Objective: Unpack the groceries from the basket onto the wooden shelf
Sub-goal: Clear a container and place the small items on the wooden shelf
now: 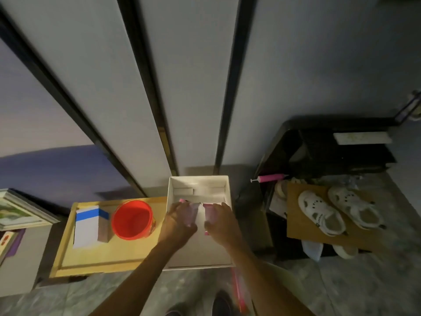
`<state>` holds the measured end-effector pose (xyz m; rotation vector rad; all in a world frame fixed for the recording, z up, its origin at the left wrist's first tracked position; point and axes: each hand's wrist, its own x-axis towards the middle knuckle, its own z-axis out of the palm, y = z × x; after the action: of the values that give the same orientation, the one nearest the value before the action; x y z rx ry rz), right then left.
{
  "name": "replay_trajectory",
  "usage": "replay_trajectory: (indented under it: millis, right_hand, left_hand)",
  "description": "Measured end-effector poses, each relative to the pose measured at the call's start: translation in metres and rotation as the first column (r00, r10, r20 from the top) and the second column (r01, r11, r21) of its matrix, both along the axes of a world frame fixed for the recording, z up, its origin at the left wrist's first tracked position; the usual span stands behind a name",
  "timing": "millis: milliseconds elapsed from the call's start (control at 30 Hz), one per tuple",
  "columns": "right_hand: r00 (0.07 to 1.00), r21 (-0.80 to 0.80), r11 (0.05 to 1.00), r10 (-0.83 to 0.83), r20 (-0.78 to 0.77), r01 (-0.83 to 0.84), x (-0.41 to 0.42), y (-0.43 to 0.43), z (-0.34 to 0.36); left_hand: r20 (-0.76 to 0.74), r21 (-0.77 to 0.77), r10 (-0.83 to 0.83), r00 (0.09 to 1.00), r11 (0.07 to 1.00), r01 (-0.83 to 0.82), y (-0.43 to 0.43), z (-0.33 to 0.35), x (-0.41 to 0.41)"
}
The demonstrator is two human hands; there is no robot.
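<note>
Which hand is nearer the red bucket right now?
Left. The left hand is over the white box, just right of the red bucket; the right hand is farther right, beyond the left.

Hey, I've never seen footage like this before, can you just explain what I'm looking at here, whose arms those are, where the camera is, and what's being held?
This is one picture from a camera worn on a person's head, looking forward and down, so the two bare arms are the wearer's own. The left hand and right hand each close around a pink-and-clear packet inside a white box on the floor; the blur hides what the packets are. Left of it is a low wooden shelf holding a red bucket and a white box with a blue stripe. On the right, white shoes rest on a brown board.
</note>
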<state>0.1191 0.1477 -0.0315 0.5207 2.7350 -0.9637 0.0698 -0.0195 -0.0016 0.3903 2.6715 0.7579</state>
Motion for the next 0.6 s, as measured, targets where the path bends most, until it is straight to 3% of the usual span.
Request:
replay_trajectory:
  millis: [167, 233, 333, 600]
  right_hand:
    - [0.980, -0.091, 0.992, -0.107, -0.170, 0.093, 0.009, 0.009, 0.052]
    - [0.968, -0.086, 0.991, -0.115, -0.222, 0.098, 0.023, 0.004, 0.080]
    - [0.957, -0.012, 0.994, -0.104, -0.271, 0.104, 0.052, -0.001, 0.104]
    - [0.955, 0.257, 0.933, -0.199, -0.218, 0.253, 0.140, 0.017, 0.129]
  left_hand:
    - [0.002, 0.123, -0.080, 0.997, 0.989, 0.079, -0.003, 0.072, -0.014]
    - [-0.095, 0.130, -0.146, 0.985, 0.979, 0.157, -0.003, 0.094, -0.013]
    - [-0.243, 0.152, -0.283, 0.928, 0.934, 0.324, -0.001, 0.114, 0.002]
    - [-0.207, 0.303, -0.436, 0.876, 0.823, 0.482, 0.036, 0.152, 0.077]
